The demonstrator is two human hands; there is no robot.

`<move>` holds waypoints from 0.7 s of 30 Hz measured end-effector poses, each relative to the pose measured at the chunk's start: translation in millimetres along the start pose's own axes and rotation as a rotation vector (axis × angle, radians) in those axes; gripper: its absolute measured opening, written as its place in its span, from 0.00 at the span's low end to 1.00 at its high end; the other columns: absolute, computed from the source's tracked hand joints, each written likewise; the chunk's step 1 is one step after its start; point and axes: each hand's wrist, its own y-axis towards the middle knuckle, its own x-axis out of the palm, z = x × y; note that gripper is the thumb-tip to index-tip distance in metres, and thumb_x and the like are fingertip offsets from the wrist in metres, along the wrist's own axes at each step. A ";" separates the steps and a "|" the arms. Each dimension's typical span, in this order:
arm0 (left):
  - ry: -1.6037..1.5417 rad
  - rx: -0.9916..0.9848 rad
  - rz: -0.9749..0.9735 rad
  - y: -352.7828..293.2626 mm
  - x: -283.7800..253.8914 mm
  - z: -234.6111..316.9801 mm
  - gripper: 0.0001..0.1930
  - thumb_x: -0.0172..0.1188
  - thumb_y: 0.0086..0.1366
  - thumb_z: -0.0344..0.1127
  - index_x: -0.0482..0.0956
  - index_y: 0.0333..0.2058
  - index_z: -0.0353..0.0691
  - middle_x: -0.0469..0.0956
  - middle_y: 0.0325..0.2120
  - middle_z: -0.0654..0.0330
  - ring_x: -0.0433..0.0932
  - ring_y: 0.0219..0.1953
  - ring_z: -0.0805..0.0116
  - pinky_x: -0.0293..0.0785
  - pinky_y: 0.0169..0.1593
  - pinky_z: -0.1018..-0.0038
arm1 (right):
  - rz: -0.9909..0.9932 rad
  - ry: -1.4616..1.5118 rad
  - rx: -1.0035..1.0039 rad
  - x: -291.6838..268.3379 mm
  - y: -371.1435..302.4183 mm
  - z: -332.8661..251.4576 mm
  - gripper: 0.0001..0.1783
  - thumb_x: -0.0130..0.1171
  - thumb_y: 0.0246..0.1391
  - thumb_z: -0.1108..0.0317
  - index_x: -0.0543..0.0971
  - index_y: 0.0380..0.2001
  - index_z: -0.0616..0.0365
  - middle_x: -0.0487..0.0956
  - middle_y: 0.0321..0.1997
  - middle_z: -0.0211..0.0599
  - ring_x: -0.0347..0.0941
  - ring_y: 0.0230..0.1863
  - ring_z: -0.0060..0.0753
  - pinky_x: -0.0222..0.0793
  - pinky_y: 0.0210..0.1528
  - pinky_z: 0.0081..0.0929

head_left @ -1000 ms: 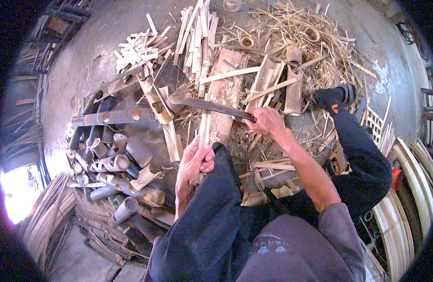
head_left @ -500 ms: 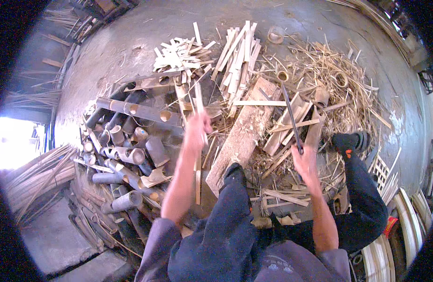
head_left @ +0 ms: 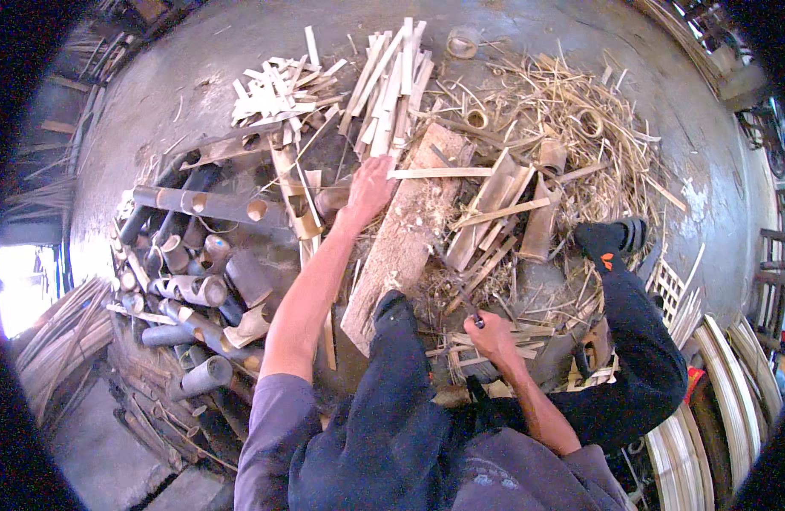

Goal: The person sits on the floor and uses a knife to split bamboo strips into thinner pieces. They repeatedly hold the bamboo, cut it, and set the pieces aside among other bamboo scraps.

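Observation:
My left hand (head_left: pixel 371 186) reaches forward, fingers together, at the left end of a pale bamboo strip (head_left: pixel 441 173). That strip lies across a rough wooden board (head_left: pixel 401 243), and its end meets my fingers, whose tips are partly hidden. In my right hand (head_left: pixel 494 336) is a long, thin knife (head_left: pixel 465 294), held low to the right of the board. Its dark blade points forward and left over the shavings. Beyond my left hand rests a bundle of pale bamboo strips (head_left: pixel 392 81). Split bamboo pieces (head_left: pixel 486 209) lie just right of the board.
Cut bamboo tubes (head_left: pixel 209 289) are heaped on the left. A pile of short pale pieces (head_left: pixel 277 92) lies at the far left, and thin shavings (head_left: pixel 580 128) spread at the far right. My left foot (head_left: pixel 396 311) is against the board's near end; long strips (head_left: pixel 733 375) stand at right.
My left hand has let go of a pale bamboo strip and moved to the end of the one across the board. My right hand has brought the knife lower and left. The whole view shifted slightly.

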 end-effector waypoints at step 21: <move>-0.766 -0.801 -0.298 -110.5 -116.5 154.6 0.14 0.47 0.69 0.38 0.74 0.33 0.33 0.70 0.16 0.62 0.67 0.16 0.76 0.65 0.23 0.77 | 0.249 -0.309 -0.500 -36.0 21.4 -59.3 0.17 0.54 0.53 0.53 0.76 0.35 0.56 0.79 0.29 0.51 0.78 0.34 0.56 0.73 0.36 0.50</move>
